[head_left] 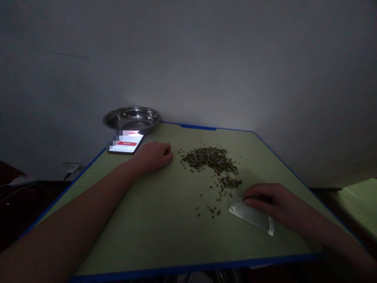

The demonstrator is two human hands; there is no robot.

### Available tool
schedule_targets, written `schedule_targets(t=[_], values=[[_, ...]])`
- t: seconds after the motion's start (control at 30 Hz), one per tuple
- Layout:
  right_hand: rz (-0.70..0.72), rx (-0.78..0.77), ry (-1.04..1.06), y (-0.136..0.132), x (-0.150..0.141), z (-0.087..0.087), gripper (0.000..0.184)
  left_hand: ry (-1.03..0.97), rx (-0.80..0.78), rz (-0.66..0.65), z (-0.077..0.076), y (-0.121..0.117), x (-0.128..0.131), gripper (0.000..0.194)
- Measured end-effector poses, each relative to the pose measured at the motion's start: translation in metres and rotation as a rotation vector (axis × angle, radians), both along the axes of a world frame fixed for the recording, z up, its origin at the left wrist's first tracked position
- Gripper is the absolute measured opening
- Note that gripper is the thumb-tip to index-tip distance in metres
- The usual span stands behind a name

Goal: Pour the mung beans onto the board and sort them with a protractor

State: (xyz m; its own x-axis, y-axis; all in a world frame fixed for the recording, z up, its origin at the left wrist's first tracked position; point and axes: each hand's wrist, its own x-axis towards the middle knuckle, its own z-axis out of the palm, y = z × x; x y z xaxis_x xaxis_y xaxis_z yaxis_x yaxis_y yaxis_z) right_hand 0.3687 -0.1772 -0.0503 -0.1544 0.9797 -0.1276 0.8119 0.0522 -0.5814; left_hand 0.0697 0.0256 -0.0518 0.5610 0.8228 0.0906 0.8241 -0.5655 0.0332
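My left hand (156, 156) rests on the table as a loose fist, thumb against the curled fingers, and nothing shows in it. To its right lies a spread pile of small greenish-brown beans or seeds (210, 159), with a smaller cluster trailing toward me. At the right, my right hand (266, 200) pinches the upper edge of a small clear plastic bag (251, 214) between thumb and fingers. The bag lies slanted at the table surface, and its upper part is hidden by the fingers. A few loose beans (212, 211) are scattered left of the bag.
A shiny steel bowl (131, 118) stands at the back left corner, against the wall. Just in front of it lies a phone (126, 144) with its screen lit. The pale green table (153, 232) has a blue edge. A wall socket with a plug (72, 169) is at the left.
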Motion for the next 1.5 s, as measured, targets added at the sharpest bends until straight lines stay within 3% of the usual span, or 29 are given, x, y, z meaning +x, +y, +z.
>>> schedule_targets(t=[0.2, 0.5, 1.1, 1.5], values=[[0.055, 0.053, -0.004, 0.010, -0.028, 0.000, 0.020, -0.006, 0.007, -0.002, -0.001, 0.002, -0.001, 0.032], [0.114, 0.054, 0.001, 0.004, -0.055, 0.009, 0.016, 0.004, 0.009, -0.010, 0.000, 0.001, -0.001, 0.032], [0.163, 0.025, 0.003, -0.008, -0.058, 0.008, 0.014, 0.002, 0.021, -0.015, -0.003, 0.003, -0.002, 0.033], [0.223, -0.003, 0.054, -0.012, -0.077, 0.007, 0.011, 0.023, 0.007, 0.006, -0.001, 0.002, 0.000, 0.034]])
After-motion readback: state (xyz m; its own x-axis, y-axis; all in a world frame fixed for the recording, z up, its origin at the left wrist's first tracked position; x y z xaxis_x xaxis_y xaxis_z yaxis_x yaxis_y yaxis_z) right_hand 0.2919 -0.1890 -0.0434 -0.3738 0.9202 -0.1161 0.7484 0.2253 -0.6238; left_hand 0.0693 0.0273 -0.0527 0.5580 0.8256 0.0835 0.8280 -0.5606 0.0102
